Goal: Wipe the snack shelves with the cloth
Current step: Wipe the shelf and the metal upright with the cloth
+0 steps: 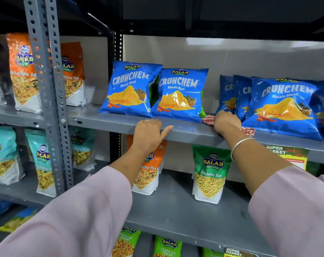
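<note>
A grey metal shelf (187,131) runs across the middle of the view with blue Crunchem chip bags on it. My right hand (226,122) presses a red-and-white checked cloth (208,120) onto the shelf, in the gap between the middle bag (179,93) and the right-hand bags (281,106). The cloth shows on both sides of the hand; most of it is hidden under the palm. My left hand (150,134) rests on the shelf's front edge, fingers hooked over it, holding nothing else.
A perforated grey upright (52,108) stands at the left. The shelf below (176,204) holds orange (148,167) and green (210,173) snack pouches. Orange and teal pouches fill the left bay. A supermarket label (287,154) hangs on the shelf edge at right.
</note>
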Demonstrator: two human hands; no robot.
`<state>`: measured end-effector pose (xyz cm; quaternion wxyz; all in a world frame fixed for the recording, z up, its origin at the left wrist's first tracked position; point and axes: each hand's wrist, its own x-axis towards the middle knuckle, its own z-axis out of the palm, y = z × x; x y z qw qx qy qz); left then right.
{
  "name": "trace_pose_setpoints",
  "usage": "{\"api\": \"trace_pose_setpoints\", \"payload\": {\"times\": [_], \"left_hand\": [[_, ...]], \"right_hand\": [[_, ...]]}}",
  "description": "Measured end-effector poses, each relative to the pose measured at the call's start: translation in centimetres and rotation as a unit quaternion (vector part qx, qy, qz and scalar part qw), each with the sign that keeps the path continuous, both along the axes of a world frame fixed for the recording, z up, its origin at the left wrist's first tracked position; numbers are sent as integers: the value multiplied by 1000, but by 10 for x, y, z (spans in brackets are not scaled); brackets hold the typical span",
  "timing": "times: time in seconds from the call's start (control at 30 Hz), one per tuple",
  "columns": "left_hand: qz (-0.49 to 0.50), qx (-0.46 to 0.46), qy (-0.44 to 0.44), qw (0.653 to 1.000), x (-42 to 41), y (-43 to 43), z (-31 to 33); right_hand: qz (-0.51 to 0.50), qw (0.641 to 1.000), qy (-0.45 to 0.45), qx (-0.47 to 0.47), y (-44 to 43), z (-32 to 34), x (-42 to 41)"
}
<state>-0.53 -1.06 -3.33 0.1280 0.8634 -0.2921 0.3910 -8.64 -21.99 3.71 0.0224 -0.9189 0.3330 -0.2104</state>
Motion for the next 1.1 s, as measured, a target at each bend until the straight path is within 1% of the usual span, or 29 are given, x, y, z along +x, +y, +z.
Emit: {"api": "trace_pose_setpoints", "payload": {"times": [0.2, 0.27, 0.33, 0.47, 0.57, 0.67, 0.7, 0.73, 0.77, 0.8, 0.83, 0.87, 0.97, 1.03, 1.07, 1.1], "left_hand": [[5, 20, -1, 1000, -5, 3, 3], [-5, 43, 5, 999, -5, 9, 1], [-7, 41, -4, 999, -2, 24, -4], [-35, -33, -55, 997, 12, 78, -23], [-13, -27, -77, 997, 33, 130, -41], [24, -26, -68, 997, 51, 175, -59], [32, -28, -62, 997, 56, 187, -66], [39, -28, -56, 997, 61, 198, -74], [48, -26, -53, 997, 66, 207, -82], [58, -24, -51, 997, 70, 214, -90], [65, -22, -49, 996, 74, 221, -98], [68, -20, -48, 996, 77, 226, -104], [73, -14, -53, 996, 87, 236, -119], [71, -20, -54, 996, 95, 239, -125], [75, -19, -54, 996, 99, 240, -127], [82, -13, -57, 995, 105, 241, -129]], "right_hand": [[-17, 996, -79, 48, 12, 7, -14], [-22, 992, -108, 60, 24, 10, -20], [-24, 988, -134, 74, 44, 12, -26], [-20, 978, -193, 79, 98, 9, -24], [-7, 967, -243, 70, 150, -1, -17], [49, 953, -290, 75, 207, -18, -7], [74, 948, -306, 46, 226, -27, -3], [98, 945, -313, -17, 241, -37, 3], [132, 934, -322, -86, 254, -49, 9], [165, 924, -311, -145, 263, -63, 15], [186, 919, -295, -183, 268, -77, 21], [196, 919, -279, -196, 272, -93, 27], [208, 935, -237, -162, 286, -133, 31], [212, 940, -210, -166, 288, -158, 37], [213, 946, -194, -148, 288, -168, 42], [215, 953, -183, -108, 288, -177, 48]]}}
